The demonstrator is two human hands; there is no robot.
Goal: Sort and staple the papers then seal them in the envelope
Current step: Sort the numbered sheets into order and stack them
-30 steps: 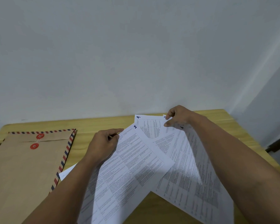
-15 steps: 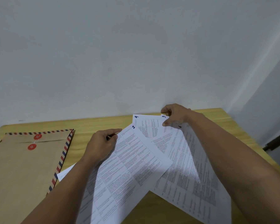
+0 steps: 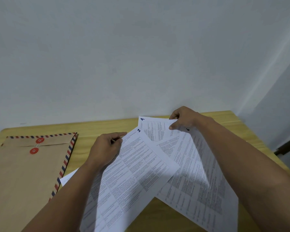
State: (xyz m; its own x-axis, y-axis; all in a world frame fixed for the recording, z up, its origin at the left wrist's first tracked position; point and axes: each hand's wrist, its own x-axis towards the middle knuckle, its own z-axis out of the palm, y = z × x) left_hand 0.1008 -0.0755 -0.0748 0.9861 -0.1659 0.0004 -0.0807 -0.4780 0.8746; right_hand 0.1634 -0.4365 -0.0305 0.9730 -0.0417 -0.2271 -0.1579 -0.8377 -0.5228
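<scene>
Several printed white sheets with blue handwritten numbers lie fanned on the wooden table (image 3: 107, 127). My left hand (image 3: 105, 148) pinches the top left corner of the sheet marked 2 (image 3: 137, 171). My right hand (image 3: 182, 118) pinches the top edge of a sheet lying between the sheet marked 4 (image 3: 151, 127) and the sheet marked 6 (image 3: 199, 168); its number is hidden under my fingers. A brown envelope (image 3: 23, 173) with a red-and-blue striped border and two red string buttons lies flat at the left, flap shut. No stapler is in view.
A plain white wall stands right behind the table's far edge. The table's right edge (image 3: 264, 148) runs diagonally beside my right forearm, with a dark object (image 3: 286, 144) past it. Another white sheet corner (image 3: 67, 179) pokes out under my left forearm.
My right hand shifted slightly left along the top of the fanned sheets and covered the number 3. My left hand stayed in place on sheet 2.
</scene>
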